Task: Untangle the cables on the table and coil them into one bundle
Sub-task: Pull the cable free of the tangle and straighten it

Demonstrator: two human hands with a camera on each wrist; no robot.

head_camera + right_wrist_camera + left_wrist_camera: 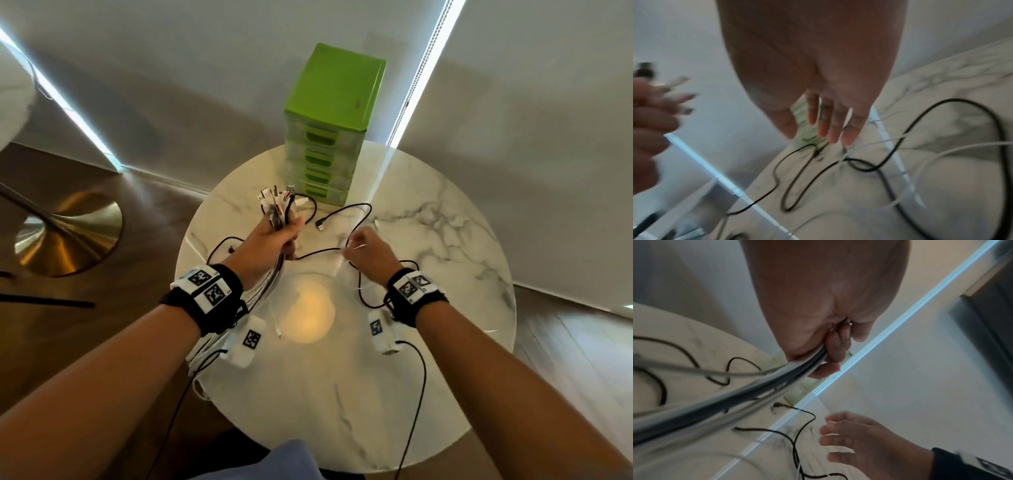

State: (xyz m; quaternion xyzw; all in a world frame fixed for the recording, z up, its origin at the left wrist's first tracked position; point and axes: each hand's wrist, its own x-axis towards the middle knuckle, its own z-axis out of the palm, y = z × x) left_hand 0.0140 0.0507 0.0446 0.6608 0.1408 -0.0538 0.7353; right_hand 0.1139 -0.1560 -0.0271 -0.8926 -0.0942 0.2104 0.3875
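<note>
My left hand [274,236] grips a bundle of white, grey and black cables [275,209] held above the round marble table [376,394]; the plug ends fan out above the fist. In the left wrist view the fingers [836,345] curl round the bundle [756,391], which trails down and off the table edge. My right hand [366,250] hovers to the right with fingers straight and slightly spread [830,128]. Its fingertips are just over a thin white cable [941,151] and a loose black cable [941,116]. The black cable [359,212] loops across the table.
A green drawer unit [332,113] stands at the table's far edge, right behind the cable ends. A black USB plug [320,225] lies loose in front of it. A brass lamp base [65,236] sits on the floor to the left. Black wrist-camera leads hang off the near edge.
</note>
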